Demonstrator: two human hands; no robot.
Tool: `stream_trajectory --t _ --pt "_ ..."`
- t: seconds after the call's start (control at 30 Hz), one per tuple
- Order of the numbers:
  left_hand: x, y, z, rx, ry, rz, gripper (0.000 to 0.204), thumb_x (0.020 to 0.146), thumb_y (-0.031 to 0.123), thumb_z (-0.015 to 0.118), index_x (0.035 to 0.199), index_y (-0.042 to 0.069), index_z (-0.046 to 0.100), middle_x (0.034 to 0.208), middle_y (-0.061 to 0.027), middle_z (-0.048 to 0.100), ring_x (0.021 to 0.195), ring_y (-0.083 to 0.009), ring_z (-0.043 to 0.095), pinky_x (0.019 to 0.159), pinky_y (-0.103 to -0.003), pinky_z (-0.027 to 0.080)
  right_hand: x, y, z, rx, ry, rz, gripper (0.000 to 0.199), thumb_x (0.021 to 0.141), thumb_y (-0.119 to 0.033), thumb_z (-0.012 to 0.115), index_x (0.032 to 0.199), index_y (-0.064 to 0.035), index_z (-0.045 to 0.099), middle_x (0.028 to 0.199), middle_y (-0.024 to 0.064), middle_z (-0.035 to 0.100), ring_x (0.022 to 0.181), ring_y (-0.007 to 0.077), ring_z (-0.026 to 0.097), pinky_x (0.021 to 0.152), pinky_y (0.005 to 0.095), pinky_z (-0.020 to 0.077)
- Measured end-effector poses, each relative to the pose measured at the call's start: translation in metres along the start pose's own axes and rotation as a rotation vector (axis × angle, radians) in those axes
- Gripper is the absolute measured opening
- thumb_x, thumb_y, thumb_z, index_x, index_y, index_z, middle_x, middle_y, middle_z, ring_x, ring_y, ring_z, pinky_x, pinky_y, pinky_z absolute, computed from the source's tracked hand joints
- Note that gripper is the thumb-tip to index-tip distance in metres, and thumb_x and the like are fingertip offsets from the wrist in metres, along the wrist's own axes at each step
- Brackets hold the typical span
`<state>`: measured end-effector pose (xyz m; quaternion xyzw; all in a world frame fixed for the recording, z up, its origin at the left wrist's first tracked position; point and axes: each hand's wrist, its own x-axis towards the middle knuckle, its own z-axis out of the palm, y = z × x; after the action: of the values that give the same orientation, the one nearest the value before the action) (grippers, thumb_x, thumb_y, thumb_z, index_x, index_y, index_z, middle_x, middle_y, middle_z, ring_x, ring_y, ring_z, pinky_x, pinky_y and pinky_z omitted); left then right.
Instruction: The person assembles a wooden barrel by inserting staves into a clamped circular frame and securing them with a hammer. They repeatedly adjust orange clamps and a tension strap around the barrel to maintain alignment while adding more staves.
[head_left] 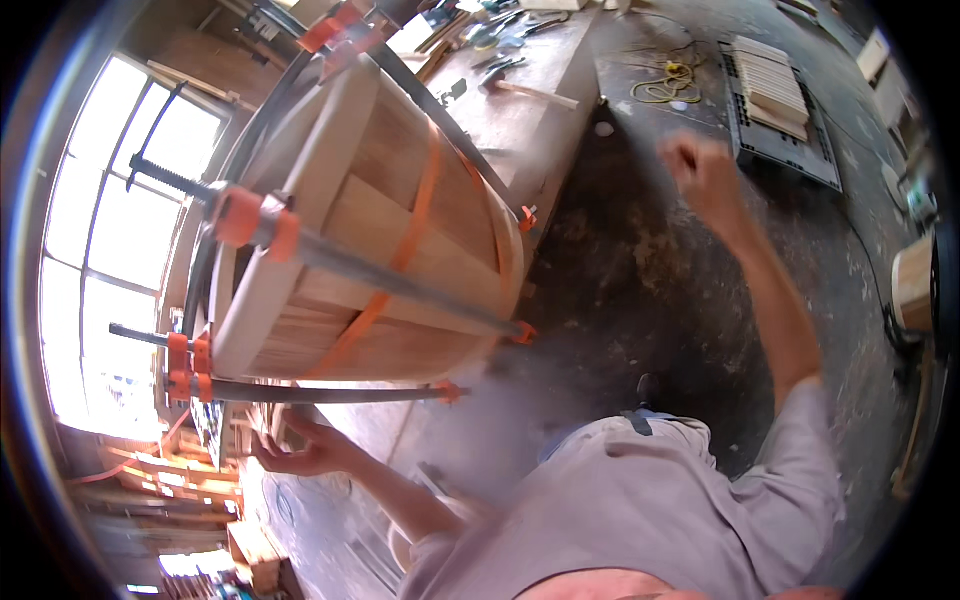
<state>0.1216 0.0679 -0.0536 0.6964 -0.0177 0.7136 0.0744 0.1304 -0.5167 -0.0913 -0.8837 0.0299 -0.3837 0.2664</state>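
Observation:
A barrel-shaped wooden piece [380, 230] made of staves lies on its side on the workbench, with orange straps [420, 215] round its middle. Long bar clamps with orange jaws run along it; one clamp [400, 275] crosses its near side, and a lower clamp [330, 393] passes beneath. My left hand [305, 450] is just below that lower clamp's end, fingers apart and curved, close to some thin wood strips [268, 415]. Whether it touches them I cannot tell. Out to the right, my right hand [703, 178] is raised over the floor, blurred, its fingers curled with nothing visible in them.
The workbench [555, 60] extends away with a hammer [535, 94] and other tools on it. On the floor at the far right, a stack of pale boards [770, 85] rests on a black platform [825, 160], near a yellow cord [670, 85]. Bright windows [120, 250] line the left.

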Motion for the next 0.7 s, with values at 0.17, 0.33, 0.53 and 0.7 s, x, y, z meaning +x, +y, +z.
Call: stream_trajectory --t 0.17,0.33,0.53,0.7 --pt "-0.104 0.178 -0.013 -0.62 -0.623 -0.48 0.018 0.091 0.011 0.071 0.105 0.003 0.063 0.093 -0.0063 0.064 0.082 -0.0156 0.059 0.072 -0.029 0.05 -0.126 0.097 0.068 0.251 -0.365 0.478 0.02 0.091 -0.022 0.066 0.088 -0.0028 0.071 0.079 0.0195 0.069 0.079 0.0349 0.07 0.07 0.0424 0.0529" --pt "-0.207 0.312 0.117 -0.681 -1.158 -0.482 0.031 0.085 0.003 0.068 0.115 0.002 0.06 0.097 -0.0164 0.063 0.081 -0.0286 0.066 0.077 -0.038 0.054 -0.108 0.143 0.136 0.3 -0.577 0.44 0.019 0.091 -0.02 0.067 0.091 -0.0011 0.072 0.078 0.0144 0.072 0.072 0.0231 0.07 0.068 0.0346 0.0532" --pt "-0.301 0.408 0.328 -0.301 -1.128 -0.42 0.042 0.086 0.023 0.071 0.123 0.006 0.059 0.121 -0.02 0.055 0.105 -0.0361 0.06 0.088 -0.045 0.051 -0.01 0.2 0.192 0.254 -0.621 0.475 0.022 0.092 -0.022 0.066 0.101 -0.0034 0.071 0.09 0.0177 0.073 0.085 0.0335 0.071 0.077 0.0404 0.0546" --pt "-0.345 0.406 0.468 0.169 -1.172 -0.534 0.049 0.087 0.035 0.068 0.129 0.013 0.058 0.143 -0.0234 0.041 0.125 -0.0402 0.048 0.101 -0.054 0.043 0.079 0.285 0.278 0.032 -0.553 0.237 0.033 0.093 -0.02 0.065 0.122 -0.0027 0.064 0.118 0.0196 0.066 0.112 0.0357 0.062 0.097 0.0438 0.0486"
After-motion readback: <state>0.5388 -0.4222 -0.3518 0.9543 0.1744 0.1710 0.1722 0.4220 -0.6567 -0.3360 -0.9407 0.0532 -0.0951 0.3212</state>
